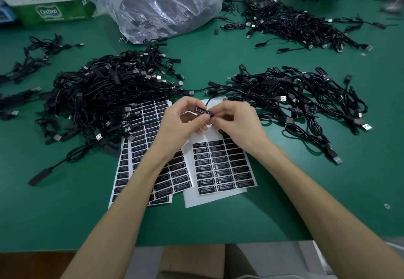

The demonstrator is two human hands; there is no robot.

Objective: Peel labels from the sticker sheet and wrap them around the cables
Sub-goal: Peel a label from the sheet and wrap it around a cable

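Both hands meet over the middle of the green table (65, 202). Left hand (181, 123): fingers (202, 119) curled, pinching a small black cable module (202, 110) that has a label on it. Right hand (237, 124): fingers (218, 114) pinching the module's right end. The module's cable leads off to the far side. Under the hands a sticker sheet (220, 165) lies flat, its far part bare white. More sheets (140, 169) overlap to its left. One cable pile (105, 95) lies left, another (295, 97) right. Plastic bag (166, 5) far behind.

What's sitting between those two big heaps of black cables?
Head view: the left hand and right hand pinch a black cable part above the sticker sheets.
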